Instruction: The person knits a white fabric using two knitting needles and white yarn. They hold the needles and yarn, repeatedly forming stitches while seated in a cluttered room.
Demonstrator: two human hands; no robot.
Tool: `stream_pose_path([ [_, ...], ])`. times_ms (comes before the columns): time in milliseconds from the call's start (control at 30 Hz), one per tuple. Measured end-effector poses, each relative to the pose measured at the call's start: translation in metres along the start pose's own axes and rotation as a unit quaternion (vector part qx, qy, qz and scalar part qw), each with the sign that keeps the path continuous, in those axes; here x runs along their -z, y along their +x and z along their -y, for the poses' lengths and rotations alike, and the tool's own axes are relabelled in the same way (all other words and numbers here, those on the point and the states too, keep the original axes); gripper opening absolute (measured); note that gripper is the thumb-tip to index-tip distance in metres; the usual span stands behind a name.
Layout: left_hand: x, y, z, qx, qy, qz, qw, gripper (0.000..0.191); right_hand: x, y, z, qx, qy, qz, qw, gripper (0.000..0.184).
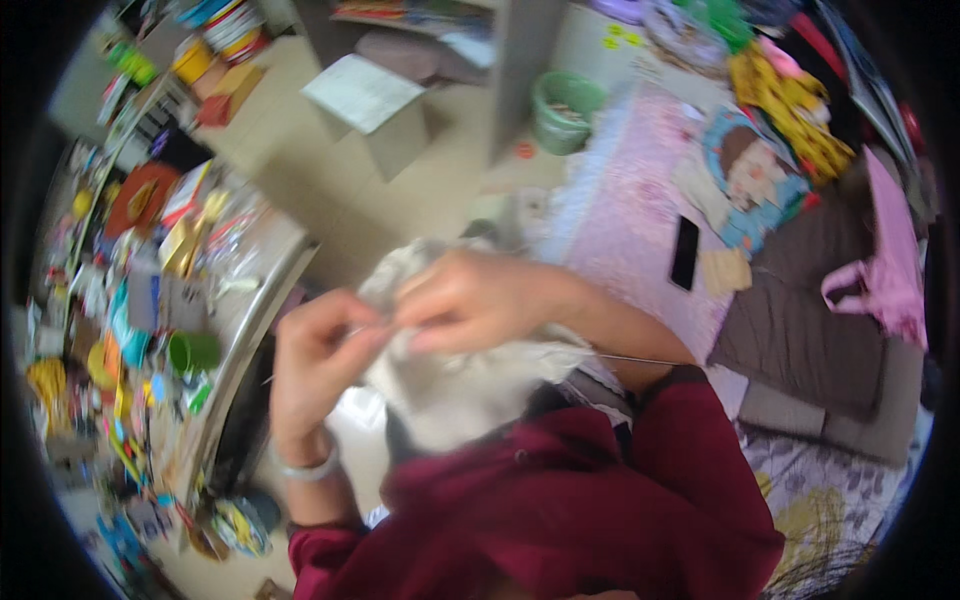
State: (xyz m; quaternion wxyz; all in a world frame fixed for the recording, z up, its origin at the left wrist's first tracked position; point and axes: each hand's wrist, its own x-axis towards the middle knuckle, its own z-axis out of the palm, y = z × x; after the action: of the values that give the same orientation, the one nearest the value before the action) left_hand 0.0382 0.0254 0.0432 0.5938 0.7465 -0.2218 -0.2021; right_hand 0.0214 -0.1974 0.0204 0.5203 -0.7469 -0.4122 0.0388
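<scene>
A bunched piece of cream knitted-looking fabric (465, 390) lies over my lap, its upper part behind my hands. My left hand (322, 352), with a pale bracelet on the wrist, pinches something small at the fabric's upper left edge. Close against its fingertips, my right hand (472, 300) is bent over the fabric with its fingers closed on it. A thin needle-like rod (637, 361) sticks out to the right below my right forearm. Another thin tip shows left of my left hand. Blur hides what exactly lies between the fingertips.
At left stands a cluttered table (289, 277) with a green cup (193, 352). On the right, a bed with a pink cover (622, 202) holds a black phone (684, 253), a brown cushion (802, 322) and clothes. Beyond are a green bin (566, 112) and a white-topped stool (364, 91).
</scene>
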Motion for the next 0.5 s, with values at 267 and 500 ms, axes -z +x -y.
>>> stream_pose_path([
  [267,0.013,-0.011,-0.032,-0.176,0.071,-0.087,0.978,0.02,0.013,-0.026,0.035,-0.076,0.205,0.043,0.975,0.017],
  [500,0.025,-0.031,-0.081,-0.224,0.085,-0.133,0.962,0.029,0.01,-0.049,0.074,0.047,0.166,-0.016,0.985,0.038],
])
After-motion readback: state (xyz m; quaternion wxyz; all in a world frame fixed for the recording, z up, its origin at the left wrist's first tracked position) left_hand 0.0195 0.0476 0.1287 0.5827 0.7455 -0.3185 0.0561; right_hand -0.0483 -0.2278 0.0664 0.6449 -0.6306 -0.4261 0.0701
